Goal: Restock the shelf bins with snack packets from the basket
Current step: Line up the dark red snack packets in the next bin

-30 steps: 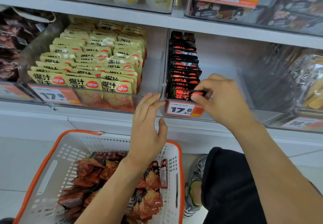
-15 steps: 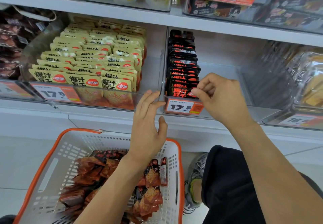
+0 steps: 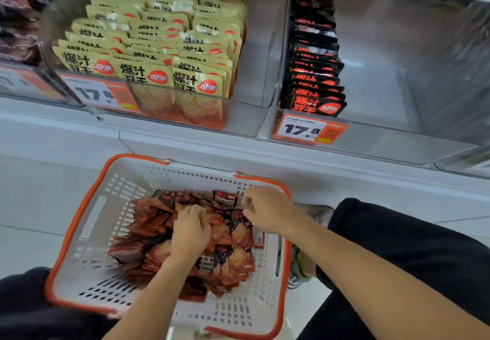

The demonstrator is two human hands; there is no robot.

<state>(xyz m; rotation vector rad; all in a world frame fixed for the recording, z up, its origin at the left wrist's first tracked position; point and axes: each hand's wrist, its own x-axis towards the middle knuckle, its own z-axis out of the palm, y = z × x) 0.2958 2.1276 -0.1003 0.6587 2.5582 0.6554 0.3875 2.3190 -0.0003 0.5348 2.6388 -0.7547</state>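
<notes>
Both hands now down off the shelf and into the basket [image 3: 87, 223]. Left hand [image 3: 189, 229] curled into the heap of snack packets [image 3: 233, 265] mid-basket; right hand [image 3: 265, 211] pinching near the far right corner, hold unclear. Means another pick for the half-bare black-packet bin [image 3: 384, 138].

Hands: two are showing, left hand [image 3: 190, 229] and right hand [image 3: 266, 211]
Basket [image 3: 87, 223]: one is sitting below
Orange price tags [image 3: 309, 129]: two are reading 17.8
Yellow packet rows [image 3: 148, 45]: three are standing
Black packet rows [image 3: 314, 74]: one is standing
</notes>
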